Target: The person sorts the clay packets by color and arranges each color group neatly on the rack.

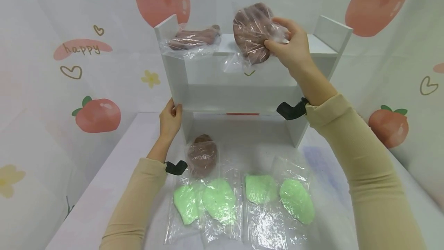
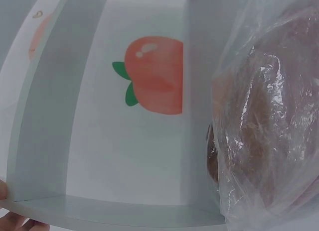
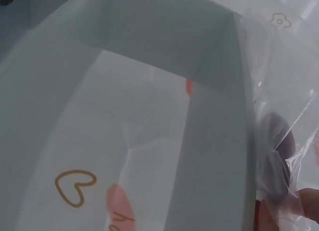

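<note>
In the head view, my right hand (image 1: 293,47) pinches a flat brown clay-like piece in a clear plastic bag (image 1: 254,36), held up in front of the top of a white shelf unit (image 1: 243,97). My left hand (image 1: 170,120) grips the edge of the unit's left side panel; its fingertips (image 2: 22,224) show at the corner of the left wrist view. A longer bagged brown piece (image 1: 195,38) lies on the left of the top board, its bag overhanging the front. In the right wrist view, my fingers (image 3: 304,202) pinch the bag beside the board.
Another bagged brown piece (image 1: 202,157) lies on the white table (image 1: 125,165) before the unit's left side. Several bagged light-green flat pieces (image 1: 219,200) lie in a row nearer me. A fruit-patterned cloth (image 1: 86,18) hangs behind.
</note>
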Demonstrator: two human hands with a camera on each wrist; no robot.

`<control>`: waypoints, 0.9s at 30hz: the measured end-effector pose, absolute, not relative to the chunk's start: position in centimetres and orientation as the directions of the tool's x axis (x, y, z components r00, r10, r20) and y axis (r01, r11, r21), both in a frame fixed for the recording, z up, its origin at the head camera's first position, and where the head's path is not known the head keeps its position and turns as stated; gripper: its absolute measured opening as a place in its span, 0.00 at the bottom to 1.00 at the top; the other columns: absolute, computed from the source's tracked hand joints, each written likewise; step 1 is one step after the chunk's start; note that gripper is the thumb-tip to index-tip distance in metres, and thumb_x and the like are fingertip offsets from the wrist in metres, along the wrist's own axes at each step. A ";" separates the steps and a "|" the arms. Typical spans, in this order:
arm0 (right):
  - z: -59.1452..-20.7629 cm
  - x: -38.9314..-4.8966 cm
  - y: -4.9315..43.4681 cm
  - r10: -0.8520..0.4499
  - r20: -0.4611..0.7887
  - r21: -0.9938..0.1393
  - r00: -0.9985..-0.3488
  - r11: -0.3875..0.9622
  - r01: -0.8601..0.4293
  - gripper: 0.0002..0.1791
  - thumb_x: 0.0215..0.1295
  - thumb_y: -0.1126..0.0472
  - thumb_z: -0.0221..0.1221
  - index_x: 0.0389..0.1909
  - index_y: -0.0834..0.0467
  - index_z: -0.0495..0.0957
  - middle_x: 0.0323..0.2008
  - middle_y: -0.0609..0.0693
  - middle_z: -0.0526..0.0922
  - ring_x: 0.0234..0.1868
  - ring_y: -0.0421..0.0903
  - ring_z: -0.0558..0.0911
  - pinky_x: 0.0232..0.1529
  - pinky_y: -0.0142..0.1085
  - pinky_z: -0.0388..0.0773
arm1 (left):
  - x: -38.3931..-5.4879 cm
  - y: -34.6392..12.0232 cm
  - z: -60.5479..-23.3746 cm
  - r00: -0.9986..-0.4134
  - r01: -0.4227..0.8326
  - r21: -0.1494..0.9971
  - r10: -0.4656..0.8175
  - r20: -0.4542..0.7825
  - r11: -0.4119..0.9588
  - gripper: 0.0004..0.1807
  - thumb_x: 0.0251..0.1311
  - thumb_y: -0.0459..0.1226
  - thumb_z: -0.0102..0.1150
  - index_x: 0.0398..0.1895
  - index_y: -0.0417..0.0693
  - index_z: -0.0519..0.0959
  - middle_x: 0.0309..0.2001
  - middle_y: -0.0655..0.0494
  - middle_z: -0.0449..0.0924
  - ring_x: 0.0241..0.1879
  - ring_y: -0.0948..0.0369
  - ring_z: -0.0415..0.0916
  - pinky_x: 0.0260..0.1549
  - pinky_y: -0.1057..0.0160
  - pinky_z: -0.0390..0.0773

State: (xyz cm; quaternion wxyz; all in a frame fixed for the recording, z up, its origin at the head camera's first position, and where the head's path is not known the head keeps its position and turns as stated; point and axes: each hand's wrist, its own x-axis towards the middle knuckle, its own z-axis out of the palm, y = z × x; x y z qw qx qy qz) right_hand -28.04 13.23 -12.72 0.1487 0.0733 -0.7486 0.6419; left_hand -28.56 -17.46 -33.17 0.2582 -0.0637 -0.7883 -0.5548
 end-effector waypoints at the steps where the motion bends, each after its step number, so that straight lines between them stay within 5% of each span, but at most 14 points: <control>1: -12.7 -28.1 13.1 0.083 0.320 -0.932 -0.944 0.210 -0.297 0.32 0.56 0.70 0.60 0.63 0.48 0.68 0.67 0.53 0.61 0.42 0.38 0.73 0.31 0.17 0.77 | -28.5 -17.5 -33.2 -0.860 0.384 0.843 -0.187 0.475 0.377 0.22 0.67 0.31 0.44 0.64 0.38 0.65 0.61 0.35 0.70 0.59 0.41 0.70 0.58 0.50 0.75; 8: -12.4 -28.7 12.7 0.097 0.346 -0.855 -0.933 0.443 -0.270 0.33 0.57 0.63 0.62 0.65 0.49 0.66 0.62 0.53 0.67 0.31 0.33 0.69 0.31 0.20 0.74 | -28.4 -17.4 -33.2 -0.870 0.374 0.847 -0.173 0.462 0.377 0.22 0.68 0.32 0.43 0.65 0.38 0.64 0.62 0.35 0.68 0.60 0.41 0.69 0.59 0.50 0.74; 15: -12.2 -29.3 12.0 0.133 0.338 -0.839 -0.932 0.492 -0.234 0.37 0.55 0.62 0.64 0.65 0.43 0.62 0.58 0.49 0.66 0.39 0.35 0.70 0.42 0.27 0.76 | -28.2 -17.5 -33.0 -0.881 0.368 0.843 -0.144 0.452 0.393 0.23 0.69 0.32 0.42 0.66 0.38 0.61 0.63 0.34 0.66 0.62 0.40 0.66 0.61 0.49 0.71; 22: -12.3 -30.1 11.4 0.147 0.394 -0.788 -0.907 0.562 -0.251 0.20 0.55 0.59 0.64 0.49 0.51 0.72 0.63 0.48 0.68 0.50 0.38 0.68 0.45 0.27 0.73 | -28.3 -17.5 -33.1 -0.878 0.363 0.842 -0.157 0.453 0.398 0.23 0.69 0.33 0.42 0.66 0.38 0.62 0.63 0.35 0.67 0.62 0.41 0.67 0.61 0.50 0.72; 27: -12.2 -30.4 11.2 0.119 0.388 -0.757 -0.914 0.607 -0.242 0.24 0.58 0.54 0.61 0.56 0.54 0.74 0.64 0.51 0.69 0.46 0.37 0.73 0.41 0.23 0.74 | -28.3 -17.5 -33.1 -0.873 0.370 0.839 -0.160 0.461 0.399 0.23 0.69 0.33 0.42 0.66 0.39 0.63 0.63 0.36 0.67 0.63 0.43 0.67 0.61 0.50 0.72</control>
